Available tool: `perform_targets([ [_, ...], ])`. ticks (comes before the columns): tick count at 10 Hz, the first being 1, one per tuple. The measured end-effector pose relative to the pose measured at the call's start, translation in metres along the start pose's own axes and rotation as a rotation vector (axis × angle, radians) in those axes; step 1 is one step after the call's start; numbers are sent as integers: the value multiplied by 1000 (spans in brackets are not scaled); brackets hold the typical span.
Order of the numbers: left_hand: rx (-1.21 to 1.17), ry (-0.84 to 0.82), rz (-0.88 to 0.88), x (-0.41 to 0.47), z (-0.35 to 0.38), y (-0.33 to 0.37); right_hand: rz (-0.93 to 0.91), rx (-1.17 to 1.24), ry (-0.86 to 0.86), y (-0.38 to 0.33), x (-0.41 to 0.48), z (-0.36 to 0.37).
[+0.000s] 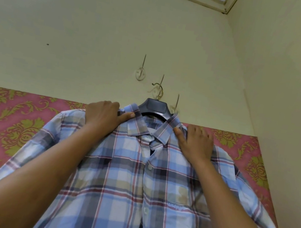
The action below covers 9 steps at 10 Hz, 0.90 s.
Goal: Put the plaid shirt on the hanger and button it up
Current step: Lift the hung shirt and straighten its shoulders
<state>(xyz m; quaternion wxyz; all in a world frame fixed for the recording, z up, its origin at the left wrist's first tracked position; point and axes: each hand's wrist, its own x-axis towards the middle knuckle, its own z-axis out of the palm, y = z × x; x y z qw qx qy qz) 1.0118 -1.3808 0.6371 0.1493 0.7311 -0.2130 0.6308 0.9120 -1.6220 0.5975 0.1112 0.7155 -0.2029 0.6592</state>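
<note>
The plaid shirt point(124, 188) is held at both shoulders, with the two hands apart, one at each side of the collar point(165, 130). The left hand point(104, 116) is closed on the cloth: its fingers are curled over the top of the shoulder and its thumb is pressed along the collar's edge. The right hand point(195, 142) is laid flat on the other shoulder, fingers spread and thumb against the collar point; nothing is gripped by it.

Between the hands and just above them, the dark hanger point(154, 107) is seen inside the neck of the shirt, and it is hung from a hook point(158, 90) on the pale wall. Further out, behind the sleeves, pink patterned wallpaper point(6, 120) is seen.

Below the hands, the front of the shirt is lapped over and two white buttons point(149, 166) are visible on it. A small dark gap is seen under the collar, so whether the top button is done up cannot be told.

The hanging step is judged to be finished, and the shoulders and collar are being squared. Next, both hands are likely to be needed at the front edge, where any open button must be pinched and fed through its hole.
</note>
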Motion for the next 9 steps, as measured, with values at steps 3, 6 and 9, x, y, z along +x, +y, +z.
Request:
perform_targets([
  [3,-159,95,80,-61,15,7,73,88,-77,-11,-50,-14],
  [6,-186,-108,100,-164,17,-2,0,101,-227,-16,-157,-33],
  [9,-210,-277,226,-286,17,-10,-85,-6,-346,-5,-282,-41],
])
